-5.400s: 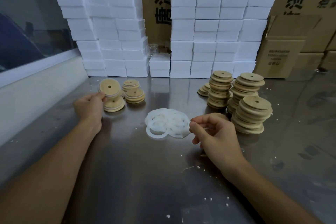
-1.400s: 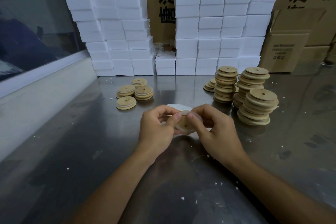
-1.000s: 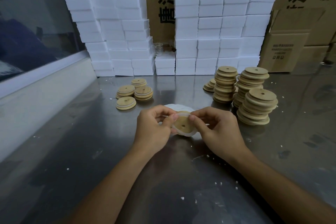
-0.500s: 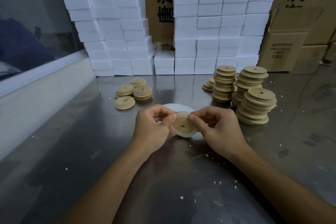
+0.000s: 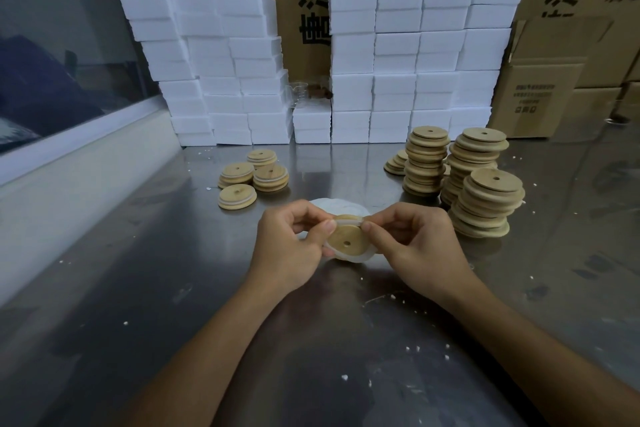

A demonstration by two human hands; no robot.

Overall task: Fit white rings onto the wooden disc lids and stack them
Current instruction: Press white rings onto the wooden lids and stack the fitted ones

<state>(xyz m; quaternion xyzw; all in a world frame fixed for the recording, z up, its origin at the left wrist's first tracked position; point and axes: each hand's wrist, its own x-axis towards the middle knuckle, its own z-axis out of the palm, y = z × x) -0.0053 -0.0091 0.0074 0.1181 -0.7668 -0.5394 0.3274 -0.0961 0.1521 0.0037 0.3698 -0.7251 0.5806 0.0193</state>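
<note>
Lid (image 5: 347,240) pinched between both hands' fingers (image 5: 328,228).

Steel table (image 5: 145,288), window (image 5: 52,45) (left), stacked cartons (image 5: 540,97)

Left hand (image 5: 289,243) and right hand (image 5: 412,243) raised just above the grey metal table (image 5: 138,305), facing each other, fingers curled, thumbs pinching. Both forearms bare, converging from below.
</note>
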